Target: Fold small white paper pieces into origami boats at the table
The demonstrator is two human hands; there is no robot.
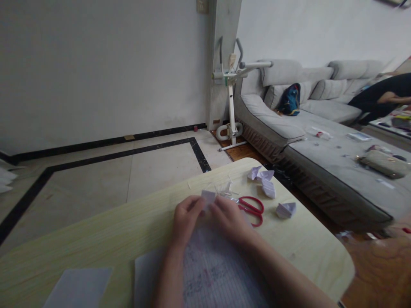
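A small piece of white paper (pixel 208 196) is pinched between my two hands above the table. My left hand (pixel 186 217) grips its left side, and my right hand (pixel 228 216) has hold of its right side; both look slightly blurred. Under my forearms lies a lined sheet with writing (pixel 215 269). Just past my right hand are red-handled scissors (pixel 253 206), their blades partly hidden. Thin paper scraps (pixel 226 189) lie beyond my fingers. Several folded paper pieces (pixel 269 187) sit toward the table's far right corner, with another folded paper (pixel 286 210) nearer.
The pale wooden table (pixel 128 239) has a rounded right edge. A blank white sheet (pixel 78 287) lies at its near left. Beyond stand white exercise equipment (pixel 231 102) and a grey sofa (pixel 321 149) with a blue backpack (pixel 290 100). A person (pixel 385 92) bends over at far right.
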